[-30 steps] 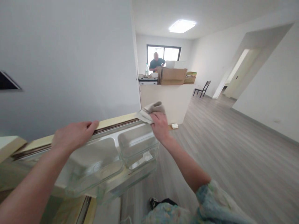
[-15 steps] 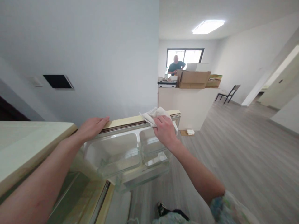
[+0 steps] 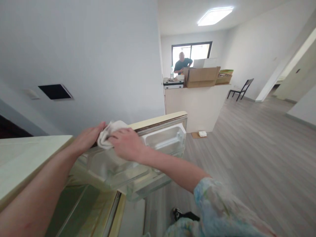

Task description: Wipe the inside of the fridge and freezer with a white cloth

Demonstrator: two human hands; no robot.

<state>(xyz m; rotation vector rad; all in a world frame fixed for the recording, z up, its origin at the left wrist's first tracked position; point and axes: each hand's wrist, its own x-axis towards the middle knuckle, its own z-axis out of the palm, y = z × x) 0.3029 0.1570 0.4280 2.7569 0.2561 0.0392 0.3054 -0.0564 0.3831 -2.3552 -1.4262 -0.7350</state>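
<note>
A cream refrigerator door (image 3: 160,121) stands open, with clear plastic shelves (image 3: 164,140) on its inner side. My right hand (image 3: 129,144) is closed on a white cloth (image 3: 110,131), pressed against the door's top edge toward the hinge side. Close against the cloth, my left hand (image 3: 87,138) grips the same top edge; its fingertips are partly hidden. Below my left forearm lies the refrigerator's open interior (image 3: 84,204), with its pale top (image 3: 29,153) to the left.
A half-height wall (image 3: 192,105) ahead bears a cardboard box (image 3: 202,77) and several other items. A person (image 3: 182,64) stands behind it by the window. A chair (image 3: 240,90) stands farther right on the grey floor (image 3: 247,148).
My right hand has slid the cloth left along the door's top edge, from near the far end to beside my left hand. My left hand stays on the edge. The view has shifted slightly.
</note>
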